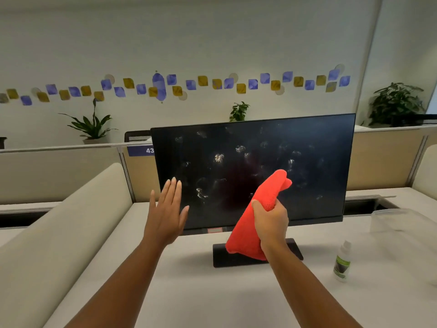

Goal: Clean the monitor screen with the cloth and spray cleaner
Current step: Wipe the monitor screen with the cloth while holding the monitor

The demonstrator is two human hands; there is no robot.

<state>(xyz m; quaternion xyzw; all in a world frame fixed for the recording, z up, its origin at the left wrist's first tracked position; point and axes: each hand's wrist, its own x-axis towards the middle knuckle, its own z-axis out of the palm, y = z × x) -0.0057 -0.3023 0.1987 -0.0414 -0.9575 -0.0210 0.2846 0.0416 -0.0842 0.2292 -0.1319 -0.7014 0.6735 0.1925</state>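
Observation:
A black monitor stands on the white desk, its dark screen dotted with whitish smudges and spray spots. My right hand grips a red cloth in front of the screen's lower middle; the cloth's upper end sticks up near the glass and its lower part hangs over the monitor base. My left hand is held up flat with straight fingers by the screen's lower left corner, holding nothing. A small spray bottle with a green label stands on the desk to the right.
A clear plastic container sits at the desk's right edge. Beige partition panels and cable slots border the desk behind the monitor. Potted plants stand on the far partitions.

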